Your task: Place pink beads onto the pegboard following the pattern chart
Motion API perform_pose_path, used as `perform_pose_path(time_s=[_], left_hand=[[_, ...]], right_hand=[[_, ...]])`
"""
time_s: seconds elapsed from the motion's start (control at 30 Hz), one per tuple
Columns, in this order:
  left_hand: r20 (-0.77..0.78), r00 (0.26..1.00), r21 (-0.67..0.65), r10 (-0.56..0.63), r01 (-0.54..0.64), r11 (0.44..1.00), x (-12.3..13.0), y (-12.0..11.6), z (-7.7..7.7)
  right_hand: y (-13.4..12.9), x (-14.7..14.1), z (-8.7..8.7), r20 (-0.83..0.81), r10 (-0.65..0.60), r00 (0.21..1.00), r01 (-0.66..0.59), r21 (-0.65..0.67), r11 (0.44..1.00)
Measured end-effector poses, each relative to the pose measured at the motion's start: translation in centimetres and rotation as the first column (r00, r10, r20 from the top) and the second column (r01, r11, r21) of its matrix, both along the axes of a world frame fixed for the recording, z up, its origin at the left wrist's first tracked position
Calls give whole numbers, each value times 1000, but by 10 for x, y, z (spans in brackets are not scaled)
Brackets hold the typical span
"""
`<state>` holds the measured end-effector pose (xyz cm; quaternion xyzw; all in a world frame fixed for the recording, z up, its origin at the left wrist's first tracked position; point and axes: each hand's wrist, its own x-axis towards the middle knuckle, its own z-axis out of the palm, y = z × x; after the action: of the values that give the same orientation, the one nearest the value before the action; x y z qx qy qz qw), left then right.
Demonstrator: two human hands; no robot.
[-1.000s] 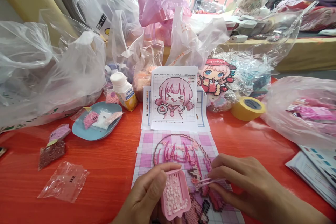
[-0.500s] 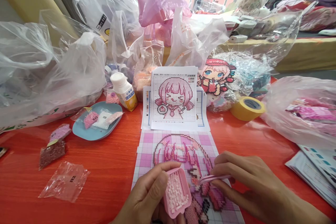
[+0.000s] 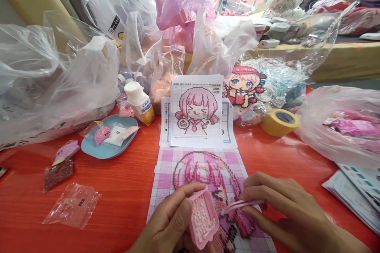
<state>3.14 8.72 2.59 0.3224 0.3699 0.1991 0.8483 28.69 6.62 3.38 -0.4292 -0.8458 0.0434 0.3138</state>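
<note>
While left hand [image 3: 170, 225] clamps pink bead tray [image 3: 203, 217], right hand [image 3: 282, 209] pinches tweezers [image 3: 242, 204] over pegboard [image 3: 208, 182]: bead-placing step; next move likely needs precise peg alignment.

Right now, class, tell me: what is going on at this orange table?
A person is doing bead pixel art. The left hand holds a small pink tray filled with pale pink beads, tilted above the checked pegboard. The right hand pinches pink tweezers, tips pointing at the half-built pink-haired figure. The printed pattern sheet lies just beyond the board.
</note>
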Motion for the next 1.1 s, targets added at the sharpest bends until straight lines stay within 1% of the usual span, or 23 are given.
perform_pose_path(time_s=[0.13,0.3,0.5,0.6,0.87,1.1], left_hand=[[-5,1000,32,-8,9,999,0,-1,-4],[-2,999,30,-35,35,999,1,-2,-2],[36,999,13,-24,23,1000,1,-4,-2],[34,999,8,-28,28,1000,1,-4,-4],[6,1000,55,-18,18,998,0,-3,-4],[-5,1000,8,-20,20,1000,1,-3,-2]], right_hand=[[0,-2,0,-10,19,1000,-19,-15,1000],[-2,-7,-1,-4,41,999,-41,-24,999],[-4,-9,-3,47,41,998,-41,7,999],[-4,-9,-3,41,32,999,-32,18,999],[-4,-9,-5,14,32,999,-32,11,999],[-6,-6,-6,29,51,998,-51,-11,999]])
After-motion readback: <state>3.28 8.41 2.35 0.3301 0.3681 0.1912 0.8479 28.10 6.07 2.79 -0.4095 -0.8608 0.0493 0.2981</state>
